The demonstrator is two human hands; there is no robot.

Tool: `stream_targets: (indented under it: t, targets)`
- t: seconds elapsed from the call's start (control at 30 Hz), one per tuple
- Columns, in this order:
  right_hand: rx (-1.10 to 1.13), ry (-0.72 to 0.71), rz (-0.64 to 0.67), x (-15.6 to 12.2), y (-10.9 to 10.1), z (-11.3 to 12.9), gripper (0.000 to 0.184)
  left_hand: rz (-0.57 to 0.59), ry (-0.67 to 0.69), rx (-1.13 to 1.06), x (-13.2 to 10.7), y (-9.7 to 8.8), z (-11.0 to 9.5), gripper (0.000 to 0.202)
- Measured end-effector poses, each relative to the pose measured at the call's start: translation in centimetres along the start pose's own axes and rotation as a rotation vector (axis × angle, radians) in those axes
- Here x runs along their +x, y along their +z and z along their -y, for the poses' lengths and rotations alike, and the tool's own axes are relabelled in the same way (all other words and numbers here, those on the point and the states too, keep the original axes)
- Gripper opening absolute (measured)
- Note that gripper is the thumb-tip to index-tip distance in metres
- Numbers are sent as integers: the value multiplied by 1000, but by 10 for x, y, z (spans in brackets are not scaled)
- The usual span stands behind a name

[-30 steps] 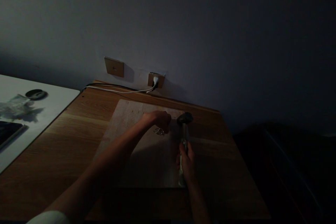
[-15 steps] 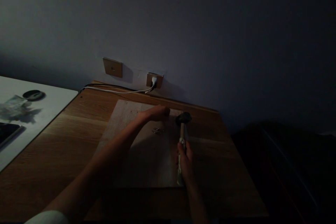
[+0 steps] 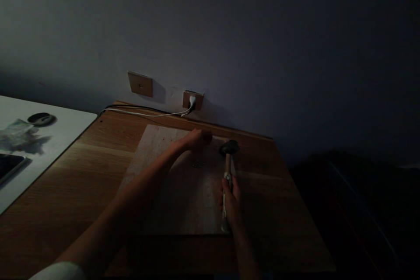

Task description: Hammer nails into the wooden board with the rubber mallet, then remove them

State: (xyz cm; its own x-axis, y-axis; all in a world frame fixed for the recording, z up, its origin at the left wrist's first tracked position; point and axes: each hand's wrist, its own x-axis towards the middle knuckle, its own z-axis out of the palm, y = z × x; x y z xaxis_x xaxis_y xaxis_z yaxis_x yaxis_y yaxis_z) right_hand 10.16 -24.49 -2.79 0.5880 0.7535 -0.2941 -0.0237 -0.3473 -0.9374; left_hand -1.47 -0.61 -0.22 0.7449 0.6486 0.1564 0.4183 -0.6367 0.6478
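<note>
- The left hand is bare, with no glove, ring or watch to be made out in the dim light.
- The left forearm is bare up to a pale, light-coloured sleeve edge at the near left of the scene.
- The right hand is bare too; its wrist and forearm show no sleeve.

pale wood board, dark-headed hammer, white cable
</note>
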Motion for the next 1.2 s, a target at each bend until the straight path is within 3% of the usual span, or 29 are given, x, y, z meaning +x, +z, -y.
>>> stream_targets:
  t: [0.2, 0.53, 0.77, 1.2]
  targets:
    - [-8, -10, 17, -3, 0, 3, 50, -11, 36, -19, -1, 7, 7, 33]
    - [17, -47, 23, -3, 0, 2, 46, -37, 29, -21, -3, 13, 13, 22]
    - [4, -11, 7, -3, 0, 2, 52, -49, -2, -24, -6, 13, 7, 18]
    - [-13, -37, 19, -3, 0, 2, 52, -41, 26, -47, -7, 11, 12, 18]
